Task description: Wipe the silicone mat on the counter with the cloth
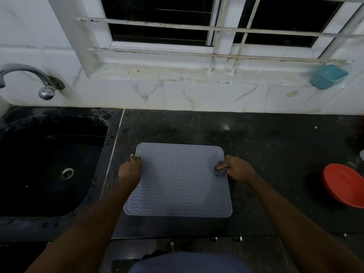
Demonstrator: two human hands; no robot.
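The view from the head is dim, and some things are hard to see. The right hand [237, 167] is closed tight around a small checked cloth [220, 168]. Most of the cloth is hidden inside the fingers, and only a bunched bit sticks out. That bit touches the right edge of the grey silicone mat [178, 180]. The mat lies flat on the dark desk [266, 144], in the middle of the frame, with wavy lines on top. The left hand [131, 168] is on the mat's left edge, near its upper left corner. Its fingertips are bent down onto the mat, but I cannot tell if they pinch the edge or just press on it. At the left of the frame is a black sink [49, 164]. It is so dark inside that only the round metal drain [67, 173] shows. A shiny tap [29, 75] comes out of the wall above it, and its tip is cut off by the left edge. At the lower right a red bowl [344, 184] sits on the desk, partly cut off by the frame; its inside looks plain red. At the upper right a small blue tub [328, 76] sits tilted on the sill under the barred window [177, 20]. What is in the tub cannot be seen.
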